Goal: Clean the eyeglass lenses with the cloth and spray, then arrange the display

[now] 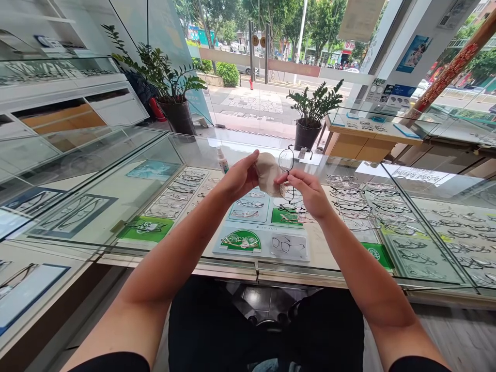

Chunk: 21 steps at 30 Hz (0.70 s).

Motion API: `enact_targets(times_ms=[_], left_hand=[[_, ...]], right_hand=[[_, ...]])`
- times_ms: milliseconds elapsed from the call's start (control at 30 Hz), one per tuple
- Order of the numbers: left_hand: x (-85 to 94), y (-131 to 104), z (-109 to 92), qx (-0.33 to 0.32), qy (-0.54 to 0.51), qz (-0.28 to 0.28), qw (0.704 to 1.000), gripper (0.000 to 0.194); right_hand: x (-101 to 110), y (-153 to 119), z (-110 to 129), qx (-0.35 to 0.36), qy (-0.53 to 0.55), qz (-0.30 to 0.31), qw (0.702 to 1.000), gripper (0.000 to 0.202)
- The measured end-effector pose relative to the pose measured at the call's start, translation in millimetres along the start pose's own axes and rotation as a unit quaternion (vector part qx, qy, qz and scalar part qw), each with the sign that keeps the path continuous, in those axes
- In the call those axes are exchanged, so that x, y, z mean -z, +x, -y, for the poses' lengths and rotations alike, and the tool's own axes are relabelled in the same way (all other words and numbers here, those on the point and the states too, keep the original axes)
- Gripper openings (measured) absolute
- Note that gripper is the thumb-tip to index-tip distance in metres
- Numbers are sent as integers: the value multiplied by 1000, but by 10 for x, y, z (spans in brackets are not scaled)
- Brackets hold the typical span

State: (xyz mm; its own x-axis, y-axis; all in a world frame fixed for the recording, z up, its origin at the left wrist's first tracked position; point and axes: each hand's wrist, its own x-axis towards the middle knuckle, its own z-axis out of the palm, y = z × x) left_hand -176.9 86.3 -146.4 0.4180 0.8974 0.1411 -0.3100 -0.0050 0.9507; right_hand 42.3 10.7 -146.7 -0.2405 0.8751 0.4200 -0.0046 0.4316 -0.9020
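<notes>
Above the glass display case, my left hand (245,173) pinches a beige cloth (267,173) between thumb and fingers. My right hand (310,191) is closed on a pair of thin dark-rimmed eyeglasses (287,160), gripped near the bridge. The glasses are turned on end, one round lens above the fingers and the other below. One fingertip of the right hand reaches the cloth's right edge. The cloth hangs just left of the glasses; whether it touches a lens I cannot tell. A small spray bottle (222,160) stands on the glass behind my left hand.
Under the glass top (201,261) lie rows of eyeglasses (349,199), green cards (147,229) and a clear block with glasses (289,247). Potted plants (176,111) stand by the window beyond. Other display counters flank left and right, including a wooden one (364,142).
</notes>
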Motion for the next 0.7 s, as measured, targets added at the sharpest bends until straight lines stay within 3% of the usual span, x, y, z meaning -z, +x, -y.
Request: enact_targets(times_ms=[200, 333, 500, 700], left_hand=[[-68, -71, 44, -12, -2, 35, 999, 45], [-55, -47, 76, -5, -2, -3, 1000, 35], [-84, -25, 61, -61, -5, -56, 997, 33], [-157, -55, 85, -119, 46, -50, 991, 37]], right_hand=[[-18, -4, 6, -6, -2, 20, 1000, 43], [-24, -9, -3, -6, 13, 19, 1000, 40], [-18, -4, -20, -12, -5, 7, 1000, 40], [-47, 0, -23, -26, 5, 0, 1000, 37]])
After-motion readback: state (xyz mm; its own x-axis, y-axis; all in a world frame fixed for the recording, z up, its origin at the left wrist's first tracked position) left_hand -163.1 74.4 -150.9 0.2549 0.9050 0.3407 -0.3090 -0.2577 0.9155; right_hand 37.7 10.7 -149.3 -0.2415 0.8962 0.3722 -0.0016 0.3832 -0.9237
